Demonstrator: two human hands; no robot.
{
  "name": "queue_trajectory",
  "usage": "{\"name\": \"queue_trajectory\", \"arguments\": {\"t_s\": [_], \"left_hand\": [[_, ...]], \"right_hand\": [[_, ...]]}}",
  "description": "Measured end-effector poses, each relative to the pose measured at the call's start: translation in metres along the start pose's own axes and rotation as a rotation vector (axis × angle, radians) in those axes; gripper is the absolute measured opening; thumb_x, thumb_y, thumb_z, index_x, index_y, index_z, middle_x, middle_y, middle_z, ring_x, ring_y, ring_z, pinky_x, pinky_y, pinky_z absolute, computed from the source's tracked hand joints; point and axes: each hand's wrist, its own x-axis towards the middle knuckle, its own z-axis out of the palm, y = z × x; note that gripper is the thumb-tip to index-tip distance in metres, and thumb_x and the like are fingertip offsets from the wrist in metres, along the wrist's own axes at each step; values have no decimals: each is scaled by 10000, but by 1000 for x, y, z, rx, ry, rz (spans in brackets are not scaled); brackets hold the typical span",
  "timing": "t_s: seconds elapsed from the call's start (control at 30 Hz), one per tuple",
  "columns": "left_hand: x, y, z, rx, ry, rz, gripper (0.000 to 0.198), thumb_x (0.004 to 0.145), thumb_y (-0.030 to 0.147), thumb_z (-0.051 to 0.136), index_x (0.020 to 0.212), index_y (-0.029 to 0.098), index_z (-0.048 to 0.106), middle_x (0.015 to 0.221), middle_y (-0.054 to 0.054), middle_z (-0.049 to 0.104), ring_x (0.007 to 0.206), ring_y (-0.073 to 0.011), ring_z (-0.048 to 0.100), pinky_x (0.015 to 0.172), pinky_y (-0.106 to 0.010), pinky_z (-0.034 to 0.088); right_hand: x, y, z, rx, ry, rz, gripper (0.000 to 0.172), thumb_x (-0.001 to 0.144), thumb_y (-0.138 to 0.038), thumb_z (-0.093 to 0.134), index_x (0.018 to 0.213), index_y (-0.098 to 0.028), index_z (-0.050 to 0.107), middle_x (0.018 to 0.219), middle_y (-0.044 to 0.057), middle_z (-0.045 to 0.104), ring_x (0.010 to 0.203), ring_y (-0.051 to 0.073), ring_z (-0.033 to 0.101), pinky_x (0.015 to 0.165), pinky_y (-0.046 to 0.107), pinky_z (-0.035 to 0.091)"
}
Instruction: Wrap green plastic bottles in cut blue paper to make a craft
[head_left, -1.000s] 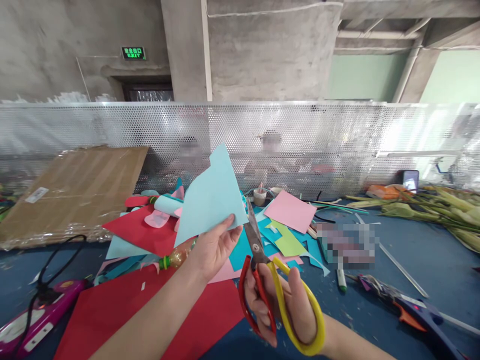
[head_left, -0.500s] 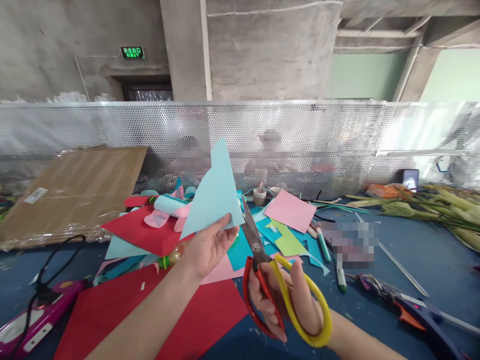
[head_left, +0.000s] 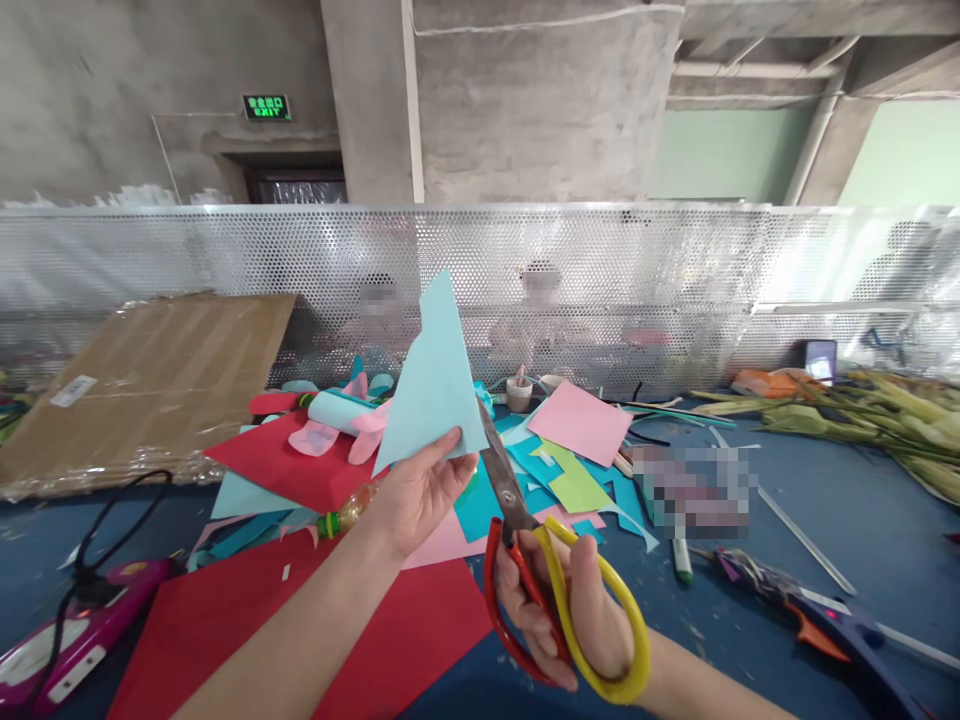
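A piece of light blue paper (head_left: 433, 385) stands up from my left hand (head_left: 421, 492), pinched at its lower edge between thumb and fingers. The paper has a pointed top and a stepped left side. My right hand (head_left: 551, 605) grips scissors (head_left: 508, 490) with one red and one yellow handle loop. Their blades point up and to the left, close together, at the paper's lower right edge. Whether the blades touch the paper I cannot tell. Beneath both hands lie red sheets (head_left: 409, 640) and a pink sheet (head_left: 444, 540).
Coloured paper scraps, including a green piece (head_left: 574, 480) and a pink sheet (head_left: 581, 422), cover the middle. A glue gun (head_left: 832, 620) lies at right, a magenta power strip (head_left: 90, 635) at left. Cardboard (head_left: 157, 380) leans against a perforated metal screen (head_left: 600, 240); corn husks (head_left: 885, 420) lie far right.
The light blue paper has turned slightly, so it looks narrower from the left. The scissors have shifted a little left and their blades are closer together. My left hand stays nearly in place.
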Motion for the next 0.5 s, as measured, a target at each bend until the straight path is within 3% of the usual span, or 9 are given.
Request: {"name": "queue_trajectory", "arguments": {"t_s": [0.4, 0.5], "left_hand": [[0, -1, 1, -17, 4, 24, 423, 869, -85, 493, 1187, 170, 604, 831, -27, 739, 651, -142, 711, 542, -225, 588], [2, -1, -1, -4, 10, 52, 416, 850, -93, 515, 1153, 171, 621, 863, -31, 738, 713, -163, 720, 601, -258, 608]], "right_hand": [[-2, 10, -3, -4, 135, 34, 783, 613, -953, 387, 795, -196, 470, 490, -118, 361, 260, -2, 189, 231, 131, 220], [1, 1, 3, 34, 100, 59, 792, 583, -979, 340, 748, -212, 446, 466, -115, 354, 268, 13, 207, 234, 146, 294]]}}
